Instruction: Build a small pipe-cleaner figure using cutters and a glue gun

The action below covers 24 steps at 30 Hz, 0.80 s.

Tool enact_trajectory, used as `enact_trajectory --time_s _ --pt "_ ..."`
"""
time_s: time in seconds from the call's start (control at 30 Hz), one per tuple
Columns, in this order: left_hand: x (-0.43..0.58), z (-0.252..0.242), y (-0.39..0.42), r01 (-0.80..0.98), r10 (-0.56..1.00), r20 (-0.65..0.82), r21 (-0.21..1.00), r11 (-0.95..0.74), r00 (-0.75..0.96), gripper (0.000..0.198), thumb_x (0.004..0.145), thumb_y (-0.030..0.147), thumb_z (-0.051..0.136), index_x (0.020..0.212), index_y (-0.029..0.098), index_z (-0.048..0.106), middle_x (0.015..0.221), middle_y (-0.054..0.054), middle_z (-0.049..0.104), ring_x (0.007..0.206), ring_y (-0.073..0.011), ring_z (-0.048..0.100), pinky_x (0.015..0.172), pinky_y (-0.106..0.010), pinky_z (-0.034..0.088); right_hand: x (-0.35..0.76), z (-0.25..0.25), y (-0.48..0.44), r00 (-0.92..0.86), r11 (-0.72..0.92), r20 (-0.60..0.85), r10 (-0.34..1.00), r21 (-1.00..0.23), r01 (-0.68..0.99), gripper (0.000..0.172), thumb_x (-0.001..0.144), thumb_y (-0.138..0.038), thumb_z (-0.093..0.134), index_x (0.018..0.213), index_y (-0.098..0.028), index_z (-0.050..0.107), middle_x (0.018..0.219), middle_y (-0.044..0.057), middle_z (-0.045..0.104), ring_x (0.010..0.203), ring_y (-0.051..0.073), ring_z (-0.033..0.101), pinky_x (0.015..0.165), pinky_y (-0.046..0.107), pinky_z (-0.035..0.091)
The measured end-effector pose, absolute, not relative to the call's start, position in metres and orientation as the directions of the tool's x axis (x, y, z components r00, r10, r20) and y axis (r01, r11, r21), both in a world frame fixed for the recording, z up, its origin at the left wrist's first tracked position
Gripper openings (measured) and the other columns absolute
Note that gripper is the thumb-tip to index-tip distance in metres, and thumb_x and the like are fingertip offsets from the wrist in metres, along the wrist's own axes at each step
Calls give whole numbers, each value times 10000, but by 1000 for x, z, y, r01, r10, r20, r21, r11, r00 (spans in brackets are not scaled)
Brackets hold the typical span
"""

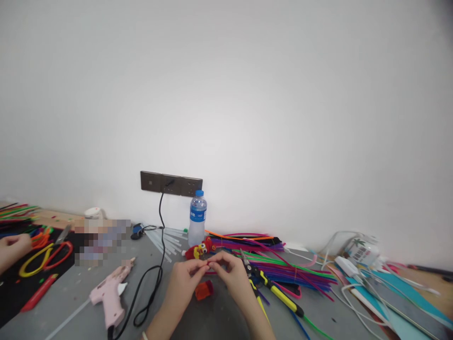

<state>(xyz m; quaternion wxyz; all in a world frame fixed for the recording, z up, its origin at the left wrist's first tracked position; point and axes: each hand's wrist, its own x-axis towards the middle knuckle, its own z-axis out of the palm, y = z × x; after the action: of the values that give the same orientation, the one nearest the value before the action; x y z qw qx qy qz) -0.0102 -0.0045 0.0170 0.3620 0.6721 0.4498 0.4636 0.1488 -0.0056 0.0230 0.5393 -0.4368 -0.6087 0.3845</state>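
My left hand (186, 278) and my right hand (230, 274) meet fingertip to fingertip above the grey table. Both are closed in a pinch. A trace of red shows between the fingertips, but it is too small to name. Just behind my fingers is a small red and yellow figure (199, 250) with round cartoon eyes, partly hidden by my left hand. Below my hands lies a small orange-red piece (203, 290). To the right of my right hand rest yellow and black pliers (279, 295), their jaws pointing toward the wall.
A pink glue gun (111, 293) with a black cord lies left, near glue sticks (164, 241). A water bottle (197, 222) stands by the wall. Pipe cleaners (300, 274) spread right, beside white cables (348, 283). At far left, another person's hand (16, 248) is near scissors (53, 257).
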Motion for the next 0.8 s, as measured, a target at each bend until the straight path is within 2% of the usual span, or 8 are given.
enact_trajectory --time_s 0.1,0.23,0.47,0.6,0.7,0.8 --pt "-9 11 -3 197 952 278 934 -298 126 188 751 284 649 842 196 788 835 -51 804 759 -238 748 722 -289 595 150 23 -5 -24 305 304 952 -948 91 166 722 -337 715 714 -172 729 697 55 722 668 204 646 650 298 509" --pt "-6 3 0 117 963 243 959 -257 119 316 687 284 708 985 197 764 928 -60 795 832 -246 742 749 -301 607 150 25 -5 -5 272 272 962 -962 7 269 685 -438 750 710 -172 715 677 45 708 644 194 637 622 290 508" --pt "-5 7 0 66 967 226 970 -234 118 216 715 328 685 850 180 767 860 -66 800 782 -247 745 759 -310 599 148 26 -6 -17 231 231 973 -973 3 355 664 -522 754 712 -173 713 657 38 685 620 188 618 575 275 488" --pt "-5 7 1 60 974 200 976 -207 107 215 706 364 698 785 172 753 811 -75 797 766 -253 741 733 -317 598 150 29 -6 -10 227 227 974 -974 2 420 651 -583 736 691 -166 716 646 51 690 622 200 624 607 298 498" --pt "-5 6 2 25 976 161 986 -166 144 236 693 373 719 786 156 721 781 -87 787 749 -250 736 708 -318 593 151 32 -7 -32 220 220 975 -975 -7 448 693 -607 690 699 -161 722 644 51 686 639 199 629 634 301 505" --pt "-5 5 2 -21 973 119 993 -117 197 271 680 372 735 820 144 690 759 -88 771 729 -243 726 688 -327 590 150 32 -9 -53 201 201 978 -980 -10 451 714 -605 675 797 -166 733 664 41 681 639 191 625 615 294 506"
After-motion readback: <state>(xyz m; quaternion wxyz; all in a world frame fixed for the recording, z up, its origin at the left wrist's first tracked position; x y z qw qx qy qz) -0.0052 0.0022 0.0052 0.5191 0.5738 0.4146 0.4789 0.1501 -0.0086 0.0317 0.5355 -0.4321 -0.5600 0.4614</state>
